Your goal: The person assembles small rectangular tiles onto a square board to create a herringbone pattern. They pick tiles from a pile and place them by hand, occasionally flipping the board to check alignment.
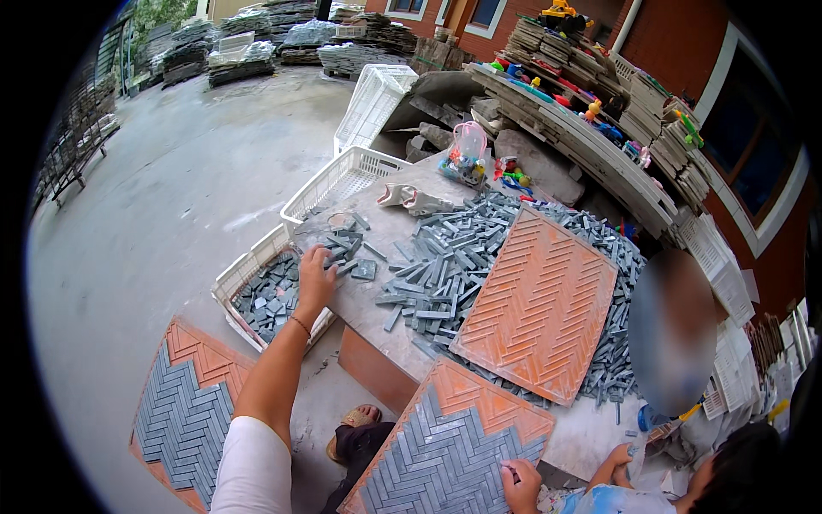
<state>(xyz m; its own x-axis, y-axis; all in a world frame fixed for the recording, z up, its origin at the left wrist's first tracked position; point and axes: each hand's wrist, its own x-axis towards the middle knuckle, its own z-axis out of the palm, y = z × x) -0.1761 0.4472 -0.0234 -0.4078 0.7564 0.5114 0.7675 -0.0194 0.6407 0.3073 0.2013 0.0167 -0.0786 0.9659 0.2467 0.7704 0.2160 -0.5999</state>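
Note:
My left hand (pixel 317 276) reaches over the table's left edge, beside a small pile of grey stone strips (pixel 342 246). Its fingers are slightly bent and apart, and nothing shows in them. At the lower right, my right hand (pixel 521 487) is curled over an orange herringbone mould (pixel 505 413). Whatever its fingertips pinch is too small to make out. Grey strips (pixel 445 454) fill much of this mould in a zigzag; its upper right part is bare orange. A second mould, bare of strips (pixel 539 300), lies on a large heap of loose grey strips (pixel 445 265).
Below the table's left edge stands a white plastic crate (pixel 227 295) of grey pieces. A partly filled mould (pixel 184 420) lies on the floor. Another person's hand (pixel 612 469) is at the lower right. Stacked slabs with toys (pixel 582 120) and a clear toy bag (pixel 467 158) are behind.

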